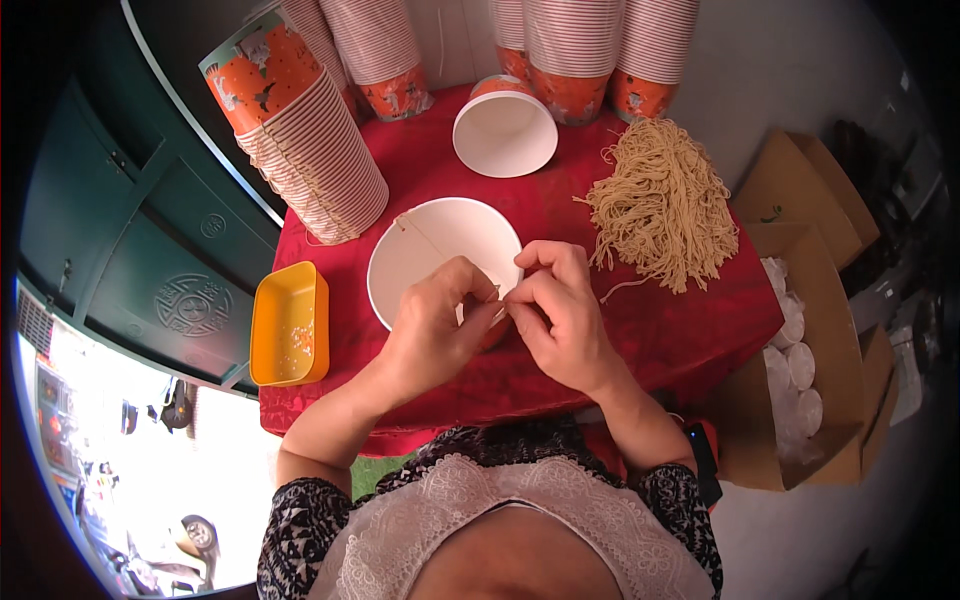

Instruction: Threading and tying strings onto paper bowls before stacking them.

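Note:
A white-lined paper bucket (pixel 400 255) stands on the red-covered table in front of me, its open mouth facing up. A thin beige string (pixel 424 238) is attached at its far left rim and runs across the mouth toward my fingers. My left hand (pixel 440 320) is closed in a pinch at the near right rim, with the string running into it. Opposite it, my right hand (pixel 562 318) is closed in a pinch at that same rim, its fingertips almost touching the left ones. The string's end between the fingertips is mostly hidden.
A pile of beige strings (pixel 665 205) lies at right. Another paper bucket (pixel 505 135) rests tipped behind. A leaning bucket stack (pixel 310 150) with strings stands left, above a yellow tray (pixel 290 325) holding small scraps. More stacks (pixel 575 50) line the back. A cardboard box (pixel 840 370) sits right.

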`<state>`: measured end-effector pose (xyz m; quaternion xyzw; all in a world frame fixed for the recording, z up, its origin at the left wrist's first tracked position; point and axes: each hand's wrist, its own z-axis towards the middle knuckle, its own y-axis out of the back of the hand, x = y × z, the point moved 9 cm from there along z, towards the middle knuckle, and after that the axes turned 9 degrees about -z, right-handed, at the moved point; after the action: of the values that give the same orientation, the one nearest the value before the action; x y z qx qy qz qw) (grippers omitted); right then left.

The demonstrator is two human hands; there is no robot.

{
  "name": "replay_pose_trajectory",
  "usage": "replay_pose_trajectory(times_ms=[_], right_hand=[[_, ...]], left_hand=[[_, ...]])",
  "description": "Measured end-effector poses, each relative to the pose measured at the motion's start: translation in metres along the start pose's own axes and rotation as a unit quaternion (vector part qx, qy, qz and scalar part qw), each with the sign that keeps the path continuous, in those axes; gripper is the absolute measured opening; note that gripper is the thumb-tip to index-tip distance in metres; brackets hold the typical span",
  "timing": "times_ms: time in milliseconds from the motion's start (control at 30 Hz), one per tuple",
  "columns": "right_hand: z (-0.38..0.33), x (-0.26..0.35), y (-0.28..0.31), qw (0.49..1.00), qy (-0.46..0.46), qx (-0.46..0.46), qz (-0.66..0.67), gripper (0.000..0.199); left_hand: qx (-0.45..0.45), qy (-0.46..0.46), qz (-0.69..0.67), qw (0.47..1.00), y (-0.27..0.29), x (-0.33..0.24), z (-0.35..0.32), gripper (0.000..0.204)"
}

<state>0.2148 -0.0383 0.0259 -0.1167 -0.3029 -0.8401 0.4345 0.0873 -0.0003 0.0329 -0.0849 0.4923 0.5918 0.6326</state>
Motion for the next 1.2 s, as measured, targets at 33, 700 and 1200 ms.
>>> replay_pose_trajectory(times_ms=[33,700,1200], right_hand=[[-0.004,0.003,0.000,1.000,0.008,-0.005,-0.017,0.017],[-0.032,0.010,-0.007,0.995,0.092,0.026,0.007,0.013],[-0.029,-0.020,-0.026,0.963,-0.097,-0.020,0.251,0.009]], left_hand=[[0.011,0.054,-0.056,0.997,0.000,0.009,0.000,0.013],[-0.012,0.155,-0.067,0.986,0.010,0.026,0.005,0.006],[0.042,0.082,-0.006,0.996,0.009,-0.010,0.008,0.006]])
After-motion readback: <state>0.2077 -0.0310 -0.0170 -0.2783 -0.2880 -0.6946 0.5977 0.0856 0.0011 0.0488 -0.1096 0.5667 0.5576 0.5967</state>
